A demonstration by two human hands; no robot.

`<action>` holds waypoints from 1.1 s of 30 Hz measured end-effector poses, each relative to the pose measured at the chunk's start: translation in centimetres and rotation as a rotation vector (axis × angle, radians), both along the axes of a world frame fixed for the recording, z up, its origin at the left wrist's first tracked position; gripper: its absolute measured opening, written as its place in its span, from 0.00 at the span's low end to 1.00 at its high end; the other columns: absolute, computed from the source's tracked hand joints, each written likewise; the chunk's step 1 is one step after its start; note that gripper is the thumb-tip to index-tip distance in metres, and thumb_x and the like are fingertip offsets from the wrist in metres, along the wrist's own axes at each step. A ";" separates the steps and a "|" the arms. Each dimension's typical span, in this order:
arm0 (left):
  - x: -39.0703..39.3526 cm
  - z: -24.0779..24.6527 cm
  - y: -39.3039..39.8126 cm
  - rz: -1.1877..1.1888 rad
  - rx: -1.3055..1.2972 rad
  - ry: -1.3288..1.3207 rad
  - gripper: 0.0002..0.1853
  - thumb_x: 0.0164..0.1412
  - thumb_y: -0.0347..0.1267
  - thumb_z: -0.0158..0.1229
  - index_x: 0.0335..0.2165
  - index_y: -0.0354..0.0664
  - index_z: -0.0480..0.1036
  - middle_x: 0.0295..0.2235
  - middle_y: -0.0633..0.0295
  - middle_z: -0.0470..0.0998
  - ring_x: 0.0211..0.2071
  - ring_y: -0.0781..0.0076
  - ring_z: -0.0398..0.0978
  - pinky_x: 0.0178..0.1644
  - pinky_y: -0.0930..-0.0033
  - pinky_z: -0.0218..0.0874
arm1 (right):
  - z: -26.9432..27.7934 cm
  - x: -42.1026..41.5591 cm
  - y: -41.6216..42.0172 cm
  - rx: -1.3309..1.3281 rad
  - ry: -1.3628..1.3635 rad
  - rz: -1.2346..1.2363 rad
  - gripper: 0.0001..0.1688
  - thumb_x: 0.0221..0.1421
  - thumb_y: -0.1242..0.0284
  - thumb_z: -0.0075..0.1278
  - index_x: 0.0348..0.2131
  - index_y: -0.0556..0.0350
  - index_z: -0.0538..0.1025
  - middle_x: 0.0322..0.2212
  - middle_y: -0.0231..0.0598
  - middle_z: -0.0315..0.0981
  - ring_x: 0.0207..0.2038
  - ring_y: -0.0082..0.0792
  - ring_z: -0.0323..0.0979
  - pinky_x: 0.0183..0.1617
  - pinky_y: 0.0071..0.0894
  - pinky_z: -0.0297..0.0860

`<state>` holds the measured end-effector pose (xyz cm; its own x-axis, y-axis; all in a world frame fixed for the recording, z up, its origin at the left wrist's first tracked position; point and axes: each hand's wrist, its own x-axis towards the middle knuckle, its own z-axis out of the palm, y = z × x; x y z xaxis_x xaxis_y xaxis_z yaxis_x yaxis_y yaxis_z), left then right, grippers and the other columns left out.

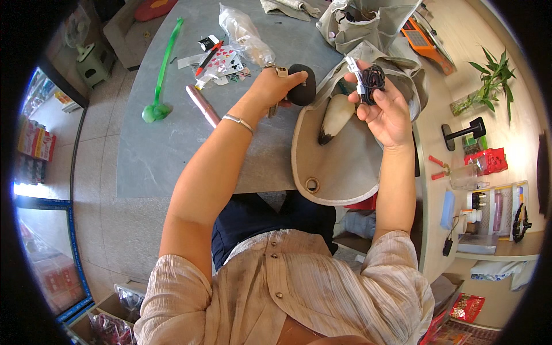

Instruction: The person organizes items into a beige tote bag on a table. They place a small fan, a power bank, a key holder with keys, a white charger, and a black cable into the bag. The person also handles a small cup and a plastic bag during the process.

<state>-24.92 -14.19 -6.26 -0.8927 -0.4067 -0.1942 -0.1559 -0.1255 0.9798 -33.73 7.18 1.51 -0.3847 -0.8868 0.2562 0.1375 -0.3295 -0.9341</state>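
My left hand (272,86) grips a dark rounded case (302,89) together with some metal keys (272,111). In my right hand (388,114) is a coiled black cable (372,82), with a white cable piece (355,73) beside it. Below both hands lies a beige fabric bag (345,172), its flap with a metal eyelet (312,185) hanging over the table edge. A cream item with a dark tip (338,116), perhaps a fluffy pendant, rests on the flap. Left of my left forearm is a pink metallic tube (202,103).
On the grey table (151,172) lie a green stretchy toy (161,73), playing cards (224,62), a red marker (209,58) and a clear plastic bag (243,32). A grey fabric organizer (353,26) stands at the back. A shelf at right holds a plant (491,77) and a black stand (463,133).
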 end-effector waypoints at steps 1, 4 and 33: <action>-0.2 -0.1 -0.4 0.007 -0.093 -0.037 0.20 0.50 0.46 0.59 0.28 0.37 0.74 0.26 0.58 0.76 0.28 0.71 0.75 0.26 0.70 0.67 | -0.1 0.0 0.1 -0.015 -0.019 0.001 0.29 0.57 0.72 0.43 0.55 0.66 0.56 0.47 0.58 0.63 0.40 0.38 0.72 0.32 0.21 0.73; -0.1 -0.1 -0.9 -0.024 -0.408 -0.171 0.24 0.51 0.48 0.56 0.27 0.33 0.74 0.26 0.51 0.76 0.29 0.65 0.76 0.31 0.65 0.68 | -0.3 -0.1 0.3 -0.051 -0.056 0.000 0.28 0.56 0.75 0.44 0.54 0.67 0.58 0.46 0.58 0.63 0.40 0.37 0.73 0.33 0.20 0.73; 1.8 2.9 1.9 0.371 -0.872 0.903 0.12 0.52 0.19 0.52 0.38 0.37 0.72 0.37 0.57 0.73 0.38 0.66 0.71 0.41 0.70 0.63 | -5.0 -0.2 -8.9 -0.180 -0.006 0.010 0.16 0.57 0.73 0.44 0.45 0.58 0.68 0.38 0.35 0.70 0.41 0.27 0.69 0.39 0.27 0.70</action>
